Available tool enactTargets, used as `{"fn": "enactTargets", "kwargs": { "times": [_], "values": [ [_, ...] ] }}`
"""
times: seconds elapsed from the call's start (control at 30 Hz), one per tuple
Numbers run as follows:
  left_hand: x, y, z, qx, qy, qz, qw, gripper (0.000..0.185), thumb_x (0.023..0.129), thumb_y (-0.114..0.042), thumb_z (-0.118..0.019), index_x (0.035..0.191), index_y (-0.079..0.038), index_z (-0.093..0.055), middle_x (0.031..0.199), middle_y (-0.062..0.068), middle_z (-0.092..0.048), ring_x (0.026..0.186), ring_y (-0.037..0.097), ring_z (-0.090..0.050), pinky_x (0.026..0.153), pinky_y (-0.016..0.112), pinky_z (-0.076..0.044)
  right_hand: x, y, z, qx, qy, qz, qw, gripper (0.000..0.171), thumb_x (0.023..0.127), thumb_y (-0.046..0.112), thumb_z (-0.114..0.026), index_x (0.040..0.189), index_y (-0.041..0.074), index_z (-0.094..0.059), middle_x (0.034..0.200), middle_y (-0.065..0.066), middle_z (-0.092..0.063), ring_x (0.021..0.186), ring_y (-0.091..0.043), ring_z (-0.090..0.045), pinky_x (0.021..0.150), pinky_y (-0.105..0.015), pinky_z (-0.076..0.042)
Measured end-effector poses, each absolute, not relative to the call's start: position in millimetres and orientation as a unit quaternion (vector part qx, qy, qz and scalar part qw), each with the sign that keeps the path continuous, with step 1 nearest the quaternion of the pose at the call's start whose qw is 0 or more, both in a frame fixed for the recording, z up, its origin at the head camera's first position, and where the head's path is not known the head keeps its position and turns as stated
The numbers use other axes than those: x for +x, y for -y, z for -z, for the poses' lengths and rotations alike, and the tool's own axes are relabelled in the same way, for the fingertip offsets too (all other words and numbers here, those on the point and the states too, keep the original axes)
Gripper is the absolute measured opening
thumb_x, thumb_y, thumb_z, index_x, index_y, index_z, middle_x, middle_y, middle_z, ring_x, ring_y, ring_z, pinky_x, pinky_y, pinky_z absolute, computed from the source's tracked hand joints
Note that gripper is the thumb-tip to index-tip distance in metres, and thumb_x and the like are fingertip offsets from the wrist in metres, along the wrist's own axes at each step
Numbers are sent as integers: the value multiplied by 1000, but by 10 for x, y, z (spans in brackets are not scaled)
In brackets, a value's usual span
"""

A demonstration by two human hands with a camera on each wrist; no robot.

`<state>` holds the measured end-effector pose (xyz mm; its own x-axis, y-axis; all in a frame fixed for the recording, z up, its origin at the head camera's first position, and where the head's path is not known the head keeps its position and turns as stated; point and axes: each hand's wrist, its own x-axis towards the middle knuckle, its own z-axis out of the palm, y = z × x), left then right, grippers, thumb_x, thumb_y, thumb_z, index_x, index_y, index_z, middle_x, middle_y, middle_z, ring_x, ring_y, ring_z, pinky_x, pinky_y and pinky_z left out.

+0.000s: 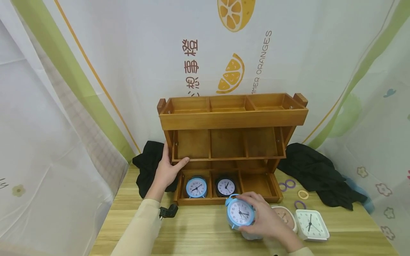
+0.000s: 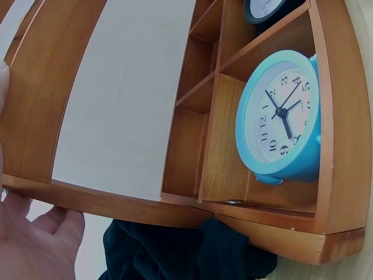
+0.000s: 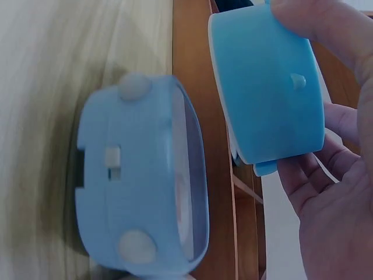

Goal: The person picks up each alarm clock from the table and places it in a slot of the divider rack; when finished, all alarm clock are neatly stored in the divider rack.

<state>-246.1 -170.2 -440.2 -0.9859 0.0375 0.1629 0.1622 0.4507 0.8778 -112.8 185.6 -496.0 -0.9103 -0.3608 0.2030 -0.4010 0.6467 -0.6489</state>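
Observation:
A tiered wooden organizer (image 1: 234, 121) with divided compartments stands on the table. My left hand (image 1: 167, 172) grips its left side, thumb in front; in the left wrist view the fingers (image 2: 70, 227) go behind the wood. My right hand (image 1: 264, 217) holds a blue twin-bell alarm clock (image 1: 240, 212) by its rim, raised before the bottom tray, dial up. In that tray (image 1: 205, 202), another blue alarm clock (image 1: 196, 187) sits in the left compartment and a black one (image 1: 225, 187) in the middle; the right compartment is bare. A pale blue clock (image 3: 137, 181) stands below the held one, mostly hidden in the head view.
Right of my right hand lie a round beige clock (image 1: 285, 216) and a square white clock (image 1: 311, 224). Purple and yellow rings (image 1: 302, 194) are scattered behind them. Black cloth (image 1: 320, 174) lies on both sides of the organizer, with a printed curtain (image 1: 141, 46) behind.

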Motion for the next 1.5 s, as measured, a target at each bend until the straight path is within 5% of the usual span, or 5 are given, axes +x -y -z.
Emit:
{"fn": "enactTargets", "kwargs": {
  "times": [1.5],
  "values": [
    [-2469, 1692, 4393, -57, 857, 510, 55, 115, 93, -54, -76, 166, -39, 10, 174, 7, -16, 155, 36, -28, 120, 59, -31, -1893, -2432, 5063, 161, 925, -337, 70, 86, 69, 14, -94, 146, 3, -57, 144, -22, -50, 128, -45, -46, 95, -65, -48]
  ]
}}
